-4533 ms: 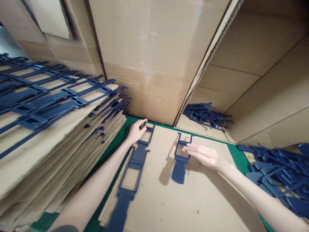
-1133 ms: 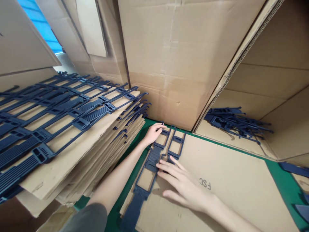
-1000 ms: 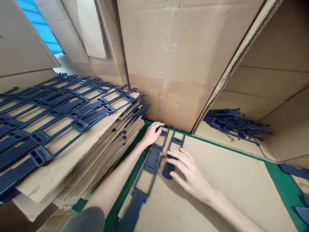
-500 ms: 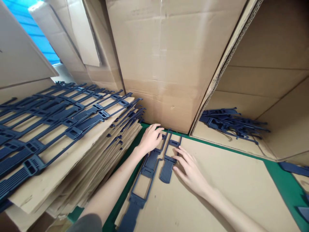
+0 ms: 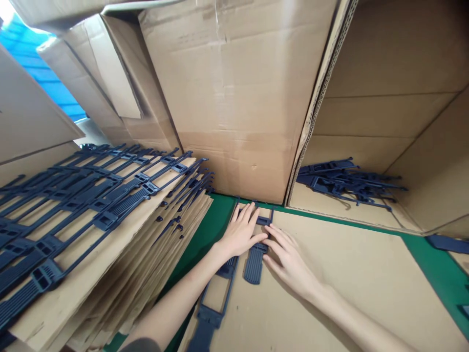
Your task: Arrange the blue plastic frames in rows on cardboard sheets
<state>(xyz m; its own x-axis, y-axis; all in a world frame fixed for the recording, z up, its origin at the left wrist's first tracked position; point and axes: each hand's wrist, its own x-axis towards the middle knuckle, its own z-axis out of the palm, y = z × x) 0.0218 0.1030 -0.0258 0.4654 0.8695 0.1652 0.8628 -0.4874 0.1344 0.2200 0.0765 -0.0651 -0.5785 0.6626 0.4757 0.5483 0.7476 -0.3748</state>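
We have our left hand laid palm down and open, fingers a little spread, across the upper part of the dark blue plastic pieces, with its thumb reaching over the short piece. Our right hand is half open, fingers apart and loosely bent, its fingertips at the right edge of that same short piece, and neither hand is closed around anything. The short piece lies flat near the far edge of the cardboard sheet, its ribbed, rounded end pointing towards us. Just to its left, a row of pieces runs down the sheet, partly covered by our left hand. The sheet rests on a green table. At our left we see a stack of cardboard sheets with more blue pieces on top and hooked ends poking out between the layers. Ahead stands a tall carton; to its right, an open box holds a jumbled pile of similar pieces.
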